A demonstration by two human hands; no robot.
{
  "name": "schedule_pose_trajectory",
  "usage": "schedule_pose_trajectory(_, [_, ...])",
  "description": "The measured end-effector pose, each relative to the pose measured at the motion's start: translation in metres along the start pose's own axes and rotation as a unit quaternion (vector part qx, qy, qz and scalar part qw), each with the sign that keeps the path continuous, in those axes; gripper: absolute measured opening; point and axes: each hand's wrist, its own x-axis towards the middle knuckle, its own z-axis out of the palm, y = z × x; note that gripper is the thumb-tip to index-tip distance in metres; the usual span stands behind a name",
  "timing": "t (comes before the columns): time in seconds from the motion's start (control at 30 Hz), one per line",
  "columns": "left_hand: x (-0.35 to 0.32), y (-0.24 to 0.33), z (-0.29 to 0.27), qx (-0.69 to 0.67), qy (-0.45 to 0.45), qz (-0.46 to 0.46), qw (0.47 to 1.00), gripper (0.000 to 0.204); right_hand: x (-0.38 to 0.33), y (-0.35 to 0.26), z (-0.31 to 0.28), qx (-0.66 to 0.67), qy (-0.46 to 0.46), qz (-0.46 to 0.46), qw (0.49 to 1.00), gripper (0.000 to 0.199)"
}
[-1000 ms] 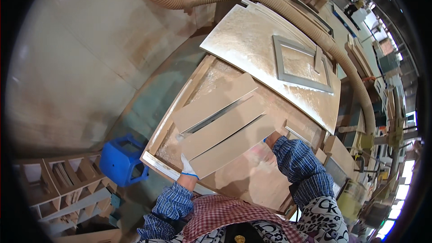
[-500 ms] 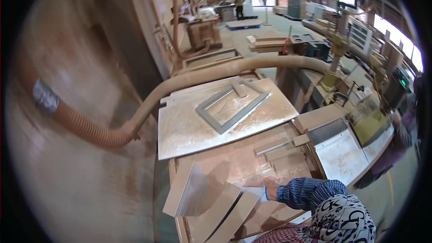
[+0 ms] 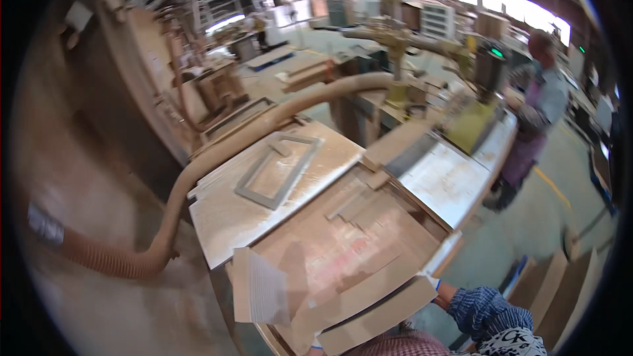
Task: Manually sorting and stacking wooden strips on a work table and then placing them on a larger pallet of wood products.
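Panel, one, long and tan, at the near edge of the wooden table; we find the right hand, white-gloved, closed on its right end; left hand, by its left end, mostly out of view, so we cannot tell its grip; second panel, just beyond, dark gap between; stack of thin boards, near left; grey frame, farther off, lying on a pale board; ribbed hose, curving behind; co-worker, far right

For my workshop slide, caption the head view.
Left hand and right hand at opposite ends of a flat board, near stacked panels.
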Motion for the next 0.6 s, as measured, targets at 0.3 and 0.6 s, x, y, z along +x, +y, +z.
schedule_pose_trajectory(0.3, [0.019, -0.046, 0.036, 0.277, -0.143, -0.199, 0.929, 0.067, -0.116, 0.08, -0.108, 0.11, 0.043, -0.176, 0.977, 0.088])
schedule_pose_trajectory(0.6, [-0.005, -0.195, 0.081, 0.4, -0.249, -0.433, 0.769, 0.066, -0.29, 0.208, -0.195, 0.284, 0.288, -0.159, 0.9, 0.101])
